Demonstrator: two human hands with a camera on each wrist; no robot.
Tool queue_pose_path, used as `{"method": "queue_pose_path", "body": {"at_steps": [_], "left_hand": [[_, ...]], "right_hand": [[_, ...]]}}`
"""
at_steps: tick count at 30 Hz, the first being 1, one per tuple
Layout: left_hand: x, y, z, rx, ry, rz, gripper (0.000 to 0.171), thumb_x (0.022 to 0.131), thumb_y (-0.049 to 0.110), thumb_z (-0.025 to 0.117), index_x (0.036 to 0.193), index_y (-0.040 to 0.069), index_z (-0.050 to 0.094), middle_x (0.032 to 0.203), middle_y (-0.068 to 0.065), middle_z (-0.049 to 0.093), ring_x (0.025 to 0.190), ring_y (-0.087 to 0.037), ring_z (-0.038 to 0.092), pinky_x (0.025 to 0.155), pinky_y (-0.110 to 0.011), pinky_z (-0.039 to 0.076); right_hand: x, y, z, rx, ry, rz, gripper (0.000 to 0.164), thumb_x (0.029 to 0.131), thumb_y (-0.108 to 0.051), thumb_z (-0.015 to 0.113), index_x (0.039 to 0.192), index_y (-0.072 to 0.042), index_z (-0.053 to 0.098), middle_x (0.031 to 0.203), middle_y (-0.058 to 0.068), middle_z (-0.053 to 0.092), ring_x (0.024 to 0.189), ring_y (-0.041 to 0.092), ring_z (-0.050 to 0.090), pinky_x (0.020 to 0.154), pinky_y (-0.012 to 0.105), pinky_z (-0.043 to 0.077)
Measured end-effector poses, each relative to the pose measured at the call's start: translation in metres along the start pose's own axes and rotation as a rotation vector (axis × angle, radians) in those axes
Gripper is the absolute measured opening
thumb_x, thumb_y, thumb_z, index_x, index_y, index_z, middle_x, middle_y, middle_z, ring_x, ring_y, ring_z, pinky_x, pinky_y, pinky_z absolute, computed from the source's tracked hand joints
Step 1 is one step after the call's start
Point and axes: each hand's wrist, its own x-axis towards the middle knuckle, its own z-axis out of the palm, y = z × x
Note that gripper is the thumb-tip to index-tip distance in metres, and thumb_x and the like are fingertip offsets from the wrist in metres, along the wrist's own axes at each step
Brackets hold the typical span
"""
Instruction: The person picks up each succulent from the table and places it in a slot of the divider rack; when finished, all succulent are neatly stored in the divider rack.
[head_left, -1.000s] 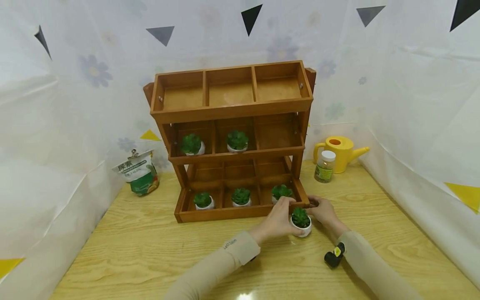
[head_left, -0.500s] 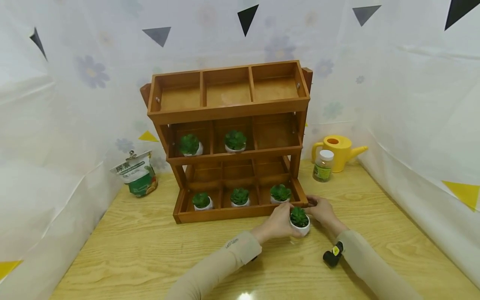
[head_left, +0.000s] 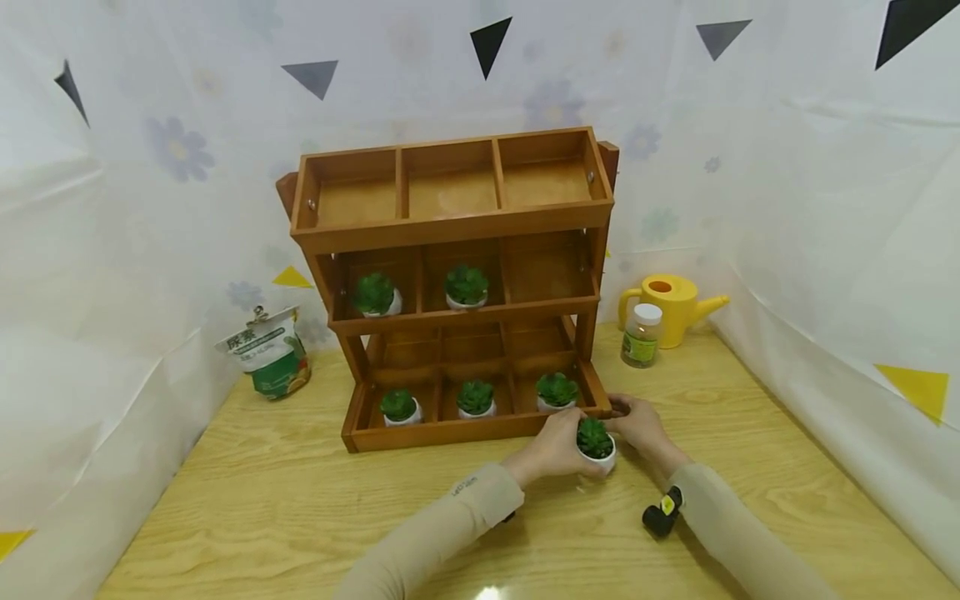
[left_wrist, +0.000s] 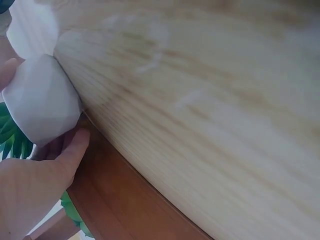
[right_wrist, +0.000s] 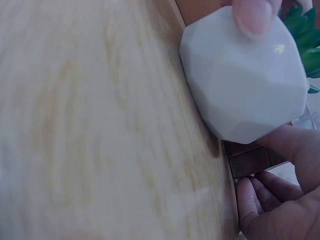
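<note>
In the head view, a small succulent in a white pot (head_left: 604, 460) stands by the front right corner of the wooden rack (head_left: 450, 227). My left hand (head_left: 553, 447) grips this pot, thumb in front and fingers behind. The pot's faceted white side (right_wrist: 245, 75) fills much of the right wrist view, its green leaves pointing away. My right hand (head_left: 642, 429) holds the rack's lower right corner, thumb along the front and fingers around the end; the pot hides part of it. Just behind the left fingers, another potted succulent (head_left: 557, 390) sits in the lowest tier's right compartment.
Potted succulents fill the lowest tier's other compartments and the middle tier's left (head_left: 375, 294) and centre (head_left: 467, 286). A yellow watering can (head_left: 672, 304) and a lidded jar (head_left: 641, 336) stand right of the rack. A clipped bag (head_left: 273, 354) leans at left.
The head view has shifted slightly. My left fingers sit a little lower behind the pot, showing more of the succulent in the rack's right compartment. The right hand stays at the corner.
</note>
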Motion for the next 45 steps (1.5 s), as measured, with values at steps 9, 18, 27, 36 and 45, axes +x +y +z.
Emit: {"method": "queue_pose_path", "body": {"at_steps": [9, 18, 27, 36, 45], "left_hand": [[0.000, 0.001, 0.000, 0.002, -0.002, -0.021, 0.068, 0.074, 0.040, 0.082, 0.125, 0.008, 0.051, 0.120, -0.004, 0.057, 0.112, -0.018, 0.055, 0.090, -0.025, 0.049], [0.000, 0.001, -0.001, 0.010, 0.000, -0.028, 0.069, 0.072, 0.042, 0.083, 0.124, 0.009, 0.052, 0.120, -0.002, 0.058, 0.112, -0.017, 0.056, 0.090, -0.024, 0.049], [-0.001, 0.001, -0.002, 0.025, 0.025, 0.020, 0.066, 0.071, 0.040, 0.084, 0.121, 0.008, 0.055, 0.115, -0.002, 0.061, 0.103, -0.012, 0.059, 0.084, -0.020, 0.050], [-0.005, 0.003, -0.008, -0.010, 0.052, 0.014, 0.067, 0.069, 0.041, 0.085, 0.121, 0.010, 0.057, 0.113, 0.000, 0.061, 0.101, -0.012, 0.058, 0.081, -0.020, 0.050], [-0.006, 0.013, -0.045, -0.088, 0.223, 0.099, 0.061, 0.068, 0.033, 0.086, 0.117, 0.009, 0.059, 0.110, -0.002, 0.064, 0.097, -0.013, 0.060, 0.082, -0.021, 0.051]], "right_hand": [[0.000, 0.000, 0.001, -0.001, 0.010, -0.014, 0.057, 0.082, 0.000, 0.065, 0.134, 0.015, 0.045, 0.129, 0.035, 0.052, 0.117, 0.045, 0.054, 0.090, 0.043, 0.051], [-0.001, -0.001, -0.001, 0.003, 0.002, -0.013, 0.058, 0.083, -0.002, 0.066, 0.135, 0.014, 0.044, 0.130, 0.034, 0.052, 0.118, 0.044, 0.053, 0.092, 0.044, 0.050], [0.000, 0.000, -0.002, 0.032, 0.006, -0.031, 0.058, 0.084, -0.003, 0.068, 0.134, 0.013, 0.045, 0.129, 0.034, 0.053, 0.117, 0.045, 0.054, 0.089, 0.042, 0.052], [-0.001, 0.001, -0.001, 0.004, 0.019, -0.037, 0.056, 0.083, -0.002, 0.067, 0.133, 0.014, 0.046, 0.128, 0.034, 0.054, 0.115, 0.044, 0.055, 0.089, 0.042, 0.052], [-0.001, 0.002, 0.001, 0.021, 0.021, -0.040, 0.056, 0.082, -0.002, 0.066, 0.132, 0.013, 0.048, 0.127, 0.032, 0.055, 0.114, 0.043, 0.057, 0.083, 0.032, 0.053]]}}
